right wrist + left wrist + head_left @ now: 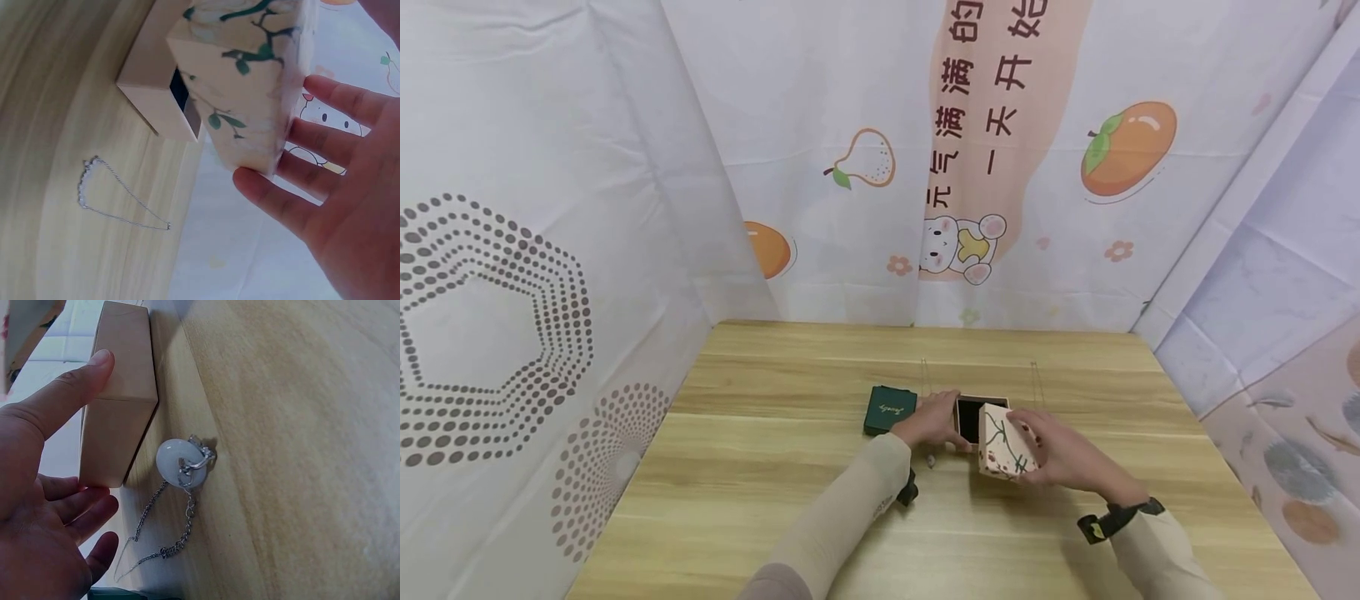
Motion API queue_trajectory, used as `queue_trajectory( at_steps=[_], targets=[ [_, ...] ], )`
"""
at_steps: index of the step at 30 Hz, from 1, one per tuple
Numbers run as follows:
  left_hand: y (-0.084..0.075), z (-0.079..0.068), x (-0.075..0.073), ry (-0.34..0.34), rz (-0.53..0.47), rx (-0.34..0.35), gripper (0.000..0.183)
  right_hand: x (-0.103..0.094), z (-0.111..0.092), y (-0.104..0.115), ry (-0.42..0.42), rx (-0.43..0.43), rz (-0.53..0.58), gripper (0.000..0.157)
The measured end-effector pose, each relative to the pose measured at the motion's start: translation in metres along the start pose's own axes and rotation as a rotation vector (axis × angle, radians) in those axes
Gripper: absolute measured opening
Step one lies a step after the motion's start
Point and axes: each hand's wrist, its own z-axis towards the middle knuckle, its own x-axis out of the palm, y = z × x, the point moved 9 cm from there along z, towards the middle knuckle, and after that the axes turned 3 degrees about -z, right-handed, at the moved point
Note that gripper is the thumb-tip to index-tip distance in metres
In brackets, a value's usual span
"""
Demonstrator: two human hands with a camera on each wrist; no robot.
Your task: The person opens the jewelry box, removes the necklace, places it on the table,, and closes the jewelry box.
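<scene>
My left hand [929, 419] grips the left side of an open box base [120, 437], its thumb on the near wall and fingers round the far one. Dark lining shows inside the base in the head view. My right hand [1066, 454] holds the box's lid [1002, 448], cream with green branches and flowers, tilted at the base's right side. Left of the base lies a necklace with a round white pendant [176, 461], its silver chain [186, 531] stretched along the table. A second silver necklace [83, 187] lies right of the base.
A dark green jewelry box [891, 408] with gold lettering sits left of my left hand. The wooden table [760, 467] ends at a white printed curtain [850, 250] behind, with more curtains along both sides. A black strap [1116, 521] is round my right wrist.
</scene>
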Motion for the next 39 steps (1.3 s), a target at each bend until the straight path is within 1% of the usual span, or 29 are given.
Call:
queue_trajectory(
  at_steps=[4,10,17,24,31,36,39],
  targets=[
    [0.001,0.001,0.002,0.001,0.009,-0.003,0.105,-0.003,0.006,-0.001,-0.009,-0.003,0.019,0.088],
    [0.001,0.0,0.001,-0.014,0.04,-0.002,0.105,-0.008,0.018,-0.002,-0.005,-0.019,0.013,0.087],
    [0.003,-0.003,0.004,-0.002,0.041,-0.007,0.106,-0.011,0.031,-0.017,0.009,0.012,0.036,0.085],
    [0.002,0.0,0.002,-0.004,0.033,0.004,0.105,-0.013,0.044,-0.025,0.024,0.012,0.034,0.084],
    [0.002,0.0,0.001,-0.001,0.008,-0.01,0.107,0.0,0.056,-0.028,0.069,0.001,0.038,0.084],
    [0.0,-0.001,-0.001,-0.006,0.01,-0.001,0.107,0.007,0.062,-0.03,0.095,0.005,0.037,0.084],
    [0.0,-0.002,-0.001,-0.004,0.016,0.002,0.108,0.01,0.066,-0.03,0.103,-0.008,0.03,0.083]
  ],
)
